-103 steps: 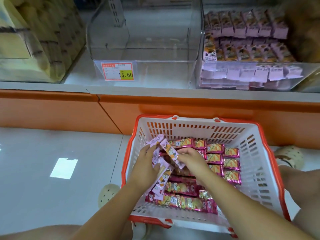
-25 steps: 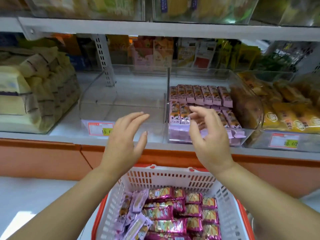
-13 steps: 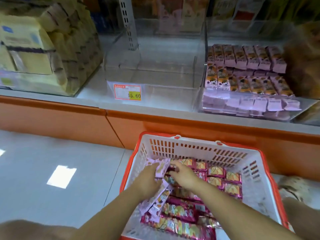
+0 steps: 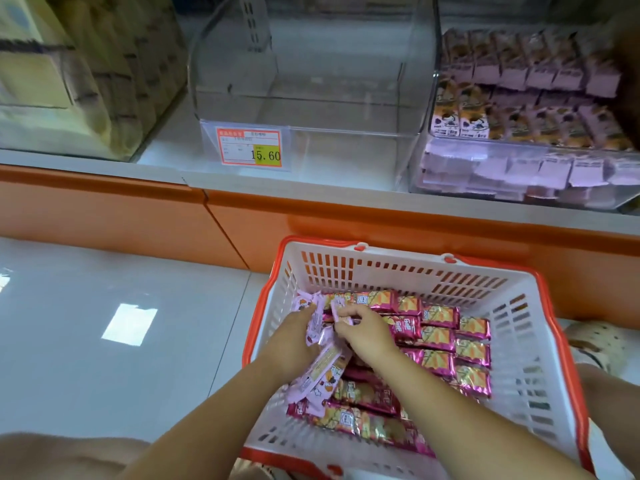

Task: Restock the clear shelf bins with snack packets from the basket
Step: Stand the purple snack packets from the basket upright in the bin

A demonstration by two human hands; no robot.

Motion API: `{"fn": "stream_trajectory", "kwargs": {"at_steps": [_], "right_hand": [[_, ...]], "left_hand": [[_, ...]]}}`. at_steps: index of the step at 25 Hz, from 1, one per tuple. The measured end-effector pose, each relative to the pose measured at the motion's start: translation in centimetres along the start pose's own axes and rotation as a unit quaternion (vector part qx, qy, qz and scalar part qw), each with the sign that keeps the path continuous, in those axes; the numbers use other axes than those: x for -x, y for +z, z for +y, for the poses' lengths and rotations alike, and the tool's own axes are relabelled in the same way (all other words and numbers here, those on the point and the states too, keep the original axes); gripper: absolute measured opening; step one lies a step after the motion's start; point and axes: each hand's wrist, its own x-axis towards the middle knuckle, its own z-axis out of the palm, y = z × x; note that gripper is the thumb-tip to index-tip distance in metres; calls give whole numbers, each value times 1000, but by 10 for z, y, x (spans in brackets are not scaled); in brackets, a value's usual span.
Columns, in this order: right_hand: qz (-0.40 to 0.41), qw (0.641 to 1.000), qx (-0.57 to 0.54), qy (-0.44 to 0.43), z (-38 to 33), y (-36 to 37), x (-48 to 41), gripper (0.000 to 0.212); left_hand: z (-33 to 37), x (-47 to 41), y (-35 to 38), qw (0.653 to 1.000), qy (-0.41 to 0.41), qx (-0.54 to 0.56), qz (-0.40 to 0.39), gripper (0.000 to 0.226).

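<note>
You're clutching pale pink packets (image 4: 320,374) in your left grip (image 4: 294,342), pinching 1 more packet (image 4: 341,315) with your right grip (image 4: 367,336), both inside the white basket (image 4: 381,271)

I see glossy foil packets (image 4: 440,337) in a matt plastic basket (image 4: 391,271), smooth clear plastic bin (image 4: 346,157) at twelve o'clock

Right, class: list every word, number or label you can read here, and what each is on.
"15.60": on the price tag on the front of the empty clear bin.
Other print on that tag: too small to read.
Print on the snack packets in the basket and in the right bin: too blurred to read.
</note>
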Motion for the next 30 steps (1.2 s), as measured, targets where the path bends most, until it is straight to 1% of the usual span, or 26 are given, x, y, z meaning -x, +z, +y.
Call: {"fn": "stream_trajectory", "kwargs": {"at_steps": [2,3,5,6,8,10,11,13,17,20,22,24,25,26,27,29,30], "right_hand": [[-18,995,-88,45,-1,-22,16,17],[-32,984,-161,70,-1,-31,25,20],[-48,945,-310,88,-3,-49,43,27],[-39,935,-342,88,-5,-57,50,29],[-19,936,-343,79,-10,-74,69,26],[4,949,-312,51,-9,-90,85,16],[1,952,-305,28,-7,-98,91,17],[-1,954,-301,-3,2,-110,98,29],[47,953,-298,-34,10,-124,110,16],[68,949,-306,-43,12,-126,111,17],[89,933,-346,-47,15,-127,107,19],[99,899,-423,-42,15,-126,105,17],[95,882,-459,-43,15,-125,103,16],[88,871,-481,-44,14,-123,103,20],[82,870,-485,-47,14,-119,102,29],[77,887,-451,-57,13,-112,102,47],[82,899,-425,-63,12,-109,103,51]], "left_hand": [[10,5,-3,999,38,-3,12,76],[16,7,-5,998,62,-2,19,75],[29,12,-10,995,98,15,16,65],[39,16,-14,994,105,31,4,56],[54,24,-19,992,113,52,-31,46],[65,31,-21,989,126,69,-45,45],[69,34,-21,987,133,80,-48,44],[78,39,-19,985,140,89,-55,40],[97,49,-12,981,149,100,-75,36],[104,50,-8,978,154,112,-85,26],[107,50,-7,975,148,128,-101,29],[109,49,-5,971,132,167,-106,37],[113,49,-4,965,124,203,-107,37],[116,50,-3,959,117,233,-109,36],[118,49,0,956,117,248,-107,35],[122,48,5,963,128,219,-91,33],[124,49,7,967,134,197,-86,33]]}}
